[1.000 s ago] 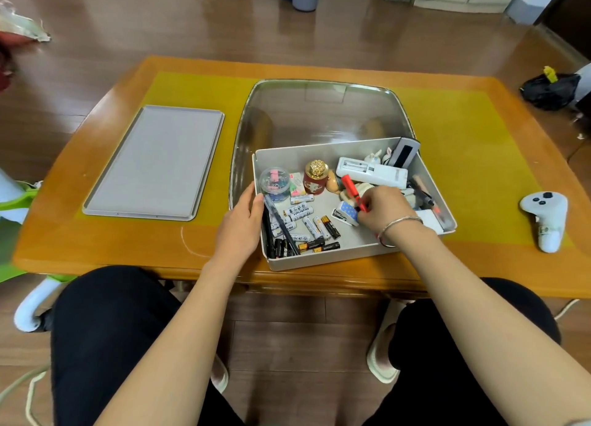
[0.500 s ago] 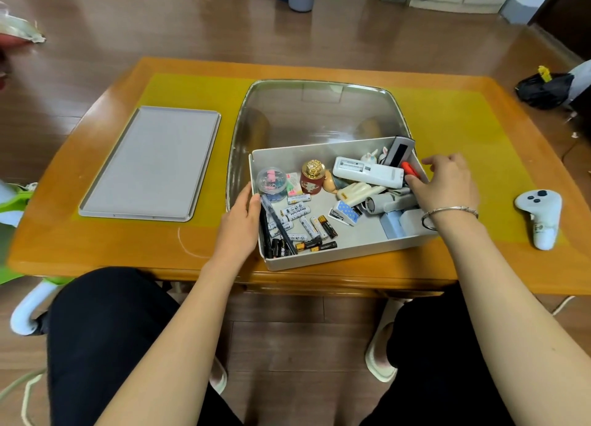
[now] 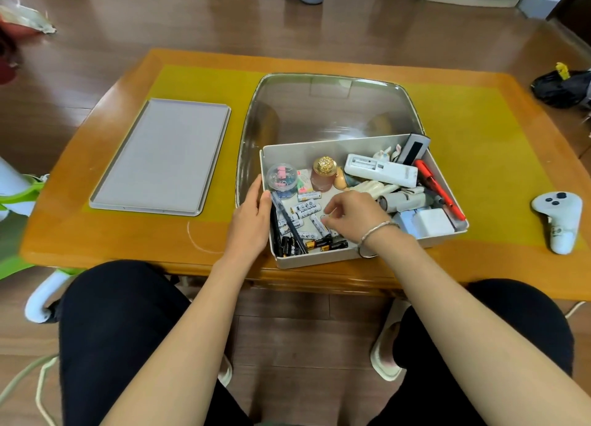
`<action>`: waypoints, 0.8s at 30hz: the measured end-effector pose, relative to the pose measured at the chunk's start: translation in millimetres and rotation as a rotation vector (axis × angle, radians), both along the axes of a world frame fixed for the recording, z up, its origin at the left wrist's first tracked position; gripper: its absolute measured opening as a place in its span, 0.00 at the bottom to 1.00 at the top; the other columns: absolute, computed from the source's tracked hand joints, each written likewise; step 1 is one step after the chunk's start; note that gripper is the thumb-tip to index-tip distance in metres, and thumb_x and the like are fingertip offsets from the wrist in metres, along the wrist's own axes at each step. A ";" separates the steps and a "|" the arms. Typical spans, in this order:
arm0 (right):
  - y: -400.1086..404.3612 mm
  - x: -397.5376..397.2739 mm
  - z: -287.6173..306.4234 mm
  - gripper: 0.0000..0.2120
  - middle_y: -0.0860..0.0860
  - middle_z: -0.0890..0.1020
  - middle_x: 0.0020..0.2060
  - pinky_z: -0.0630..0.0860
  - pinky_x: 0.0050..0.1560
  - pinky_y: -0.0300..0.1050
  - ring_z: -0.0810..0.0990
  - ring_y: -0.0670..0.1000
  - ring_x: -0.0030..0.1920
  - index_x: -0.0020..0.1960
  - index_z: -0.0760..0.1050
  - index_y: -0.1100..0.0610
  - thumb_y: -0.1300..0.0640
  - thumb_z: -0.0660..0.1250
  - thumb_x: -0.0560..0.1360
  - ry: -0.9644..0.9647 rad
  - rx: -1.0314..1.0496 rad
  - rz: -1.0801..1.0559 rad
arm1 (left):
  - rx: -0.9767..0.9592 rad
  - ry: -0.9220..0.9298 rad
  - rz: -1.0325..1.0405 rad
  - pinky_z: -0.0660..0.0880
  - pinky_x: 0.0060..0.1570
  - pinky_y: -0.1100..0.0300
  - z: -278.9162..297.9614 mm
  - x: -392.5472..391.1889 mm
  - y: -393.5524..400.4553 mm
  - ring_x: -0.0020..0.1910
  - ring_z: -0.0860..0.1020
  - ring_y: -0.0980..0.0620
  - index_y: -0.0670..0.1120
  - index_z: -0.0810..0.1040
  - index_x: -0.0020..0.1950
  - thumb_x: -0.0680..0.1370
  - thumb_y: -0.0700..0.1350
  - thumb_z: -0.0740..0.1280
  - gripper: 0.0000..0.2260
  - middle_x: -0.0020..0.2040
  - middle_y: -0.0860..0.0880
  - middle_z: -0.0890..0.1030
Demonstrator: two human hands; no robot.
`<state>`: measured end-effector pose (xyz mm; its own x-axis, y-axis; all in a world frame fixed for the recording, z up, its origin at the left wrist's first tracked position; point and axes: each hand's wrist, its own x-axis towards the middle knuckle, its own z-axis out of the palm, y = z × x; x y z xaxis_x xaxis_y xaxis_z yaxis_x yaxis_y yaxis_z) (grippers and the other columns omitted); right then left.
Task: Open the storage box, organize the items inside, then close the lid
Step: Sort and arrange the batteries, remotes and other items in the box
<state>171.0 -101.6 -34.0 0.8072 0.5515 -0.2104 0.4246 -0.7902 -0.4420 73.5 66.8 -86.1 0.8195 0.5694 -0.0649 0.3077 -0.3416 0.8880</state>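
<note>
Brown wood flooring surrounds the orange table, which has a yellow mat across its top. You sit at its near edge, knees in black showing below. The box sits open at the near edge, right of centre, with a clear dome-shaped tray just behind it. Its grey lid lies flat on the mat well to the left.

Your left hand rests against the box's left wall, fingers straight, thumb at the rim. Your right hand reaches into the box over the batteries, fingers curled with the tips drawn together low among them; whether they have hold of anything you cannot tell from here. A bracelet circles that wrist.

Inside the box, a round tub of clips stands in the far left corner, a gold-capped bottle beside it. A white remote lies toward the far right, a red pen along the right wall, a black pen along the left.

A white controller rests on the table well to the right.
</note>
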 end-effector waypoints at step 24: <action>82.8 -21.5 -20.2 0.14 0.51 0.74 0.29 0.70 0.29 0.40 0.75 0.52 0.34 0.32 0.69 0.56 0.52 0.72 0.69 0.190 -0.103 0.154 | -0.059 -0.056 -0.052 0.67 0.57 0.66 -5.4 -3.5 4.7 0.69 0.67 0.56 0.56 0.57 0.77 0.83 0.56 0.51 0.22 0.72 0.52 0.69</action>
<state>149.5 -18.8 -54.1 0.6559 0.6327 -0.4117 0.4604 -0.7675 -0.4460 70.1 71.5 -91.4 0.8514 0.5222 -0.0497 0.2397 -0.3029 0.9224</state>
